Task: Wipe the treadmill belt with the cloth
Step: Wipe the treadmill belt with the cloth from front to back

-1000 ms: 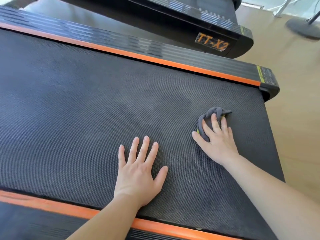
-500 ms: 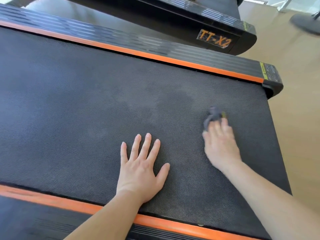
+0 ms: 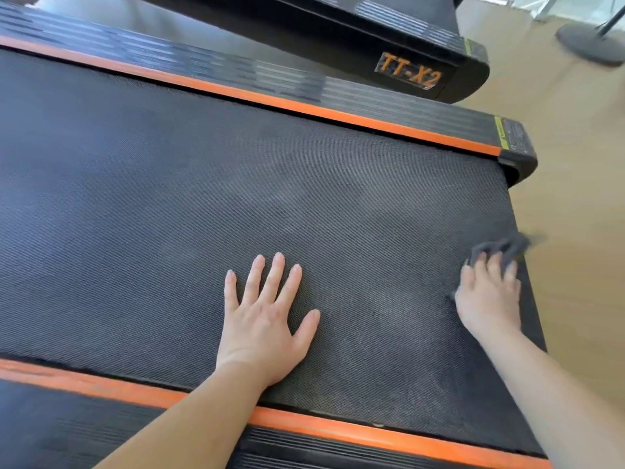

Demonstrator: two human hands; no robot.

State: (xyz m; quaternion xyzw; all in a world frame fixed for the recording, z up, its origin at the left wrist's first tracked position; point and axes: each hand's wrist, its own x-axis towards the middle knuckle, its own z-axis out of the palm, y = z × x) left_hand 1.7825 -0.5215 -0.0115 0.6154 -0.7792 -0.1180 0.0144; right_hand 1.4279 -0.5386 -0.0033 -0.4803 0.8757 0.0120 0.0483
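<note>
Left hand (image 3: 263, 319): flat on the belt (image 3: 236, 198), palm down, fingers straight and spread, holding nothing.

Right hand (image 3: 488, 296): palm down, fingers stretched forward over the cloth (image 3: 500, 248), pressing it onto the belt. Hand and cloth are motion-blurred. The fingers read as straight, not curled round the fabric.

Cloth: grey and bunched. Most of it shows just ahead of the right fingertips, and a fold comes up between two fingers. It sits at the belt's end edge, its outer corner overhanging toward the floor (image 3: 575, 198).

Left hand lies well apart from the cloth, on the thumb side of the right hand.

Surroundings: an orange strip (image 3: 338, 424) crosses under the left forearm. Another strip (image 3: 304, 110) runs well ahead of both sets of fingertips. Beyond it stands a second machine labelled TT-X2 (image 3: 409, 74).
</note>
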